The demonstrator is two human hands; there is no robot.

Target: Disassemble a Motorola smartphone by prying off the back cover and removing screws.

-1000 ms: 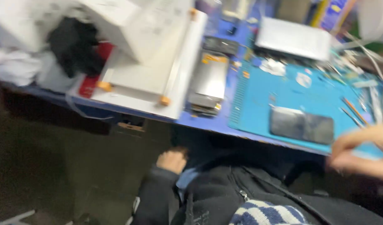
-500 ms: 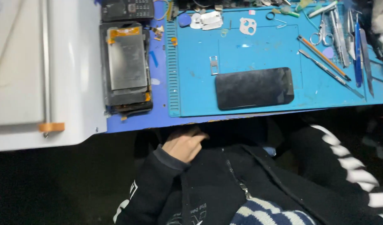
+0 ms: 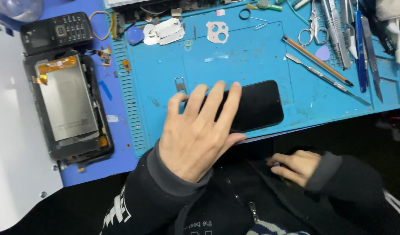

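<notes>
A black smartphone [image 3: 261, 104] lies screen-dark on the blue work mat [image 3: 165, 78], near the mat's front edge. My left hand [image 3: 195, 135] covers the phone's left half, with spread fingers on top reaching its far edge and the thumb pressed against its near edge. My right hand [image 3: 295, 167] is low at my lap, with its fingers curled against my black jacket [image 3: 235, 204]; nothing can be made out in it.
A disassembled phone with a grey panel [image 3: 69, 104] and a black keypad phone [image 3: 56, 32] lie left of the mat. Scissors [image 3: 313, 21], tweezers, a metal spudger [image 3: 322, 76] and blades fill the mat's right side. Small parts sit along its far edge. A white board [image 3: 13, 174] lies at the left.
My left hand rose from my lap onto the black smartphone. My right hand dropped to my jacket. The view tilted and moved closer to the mat.
</notes>
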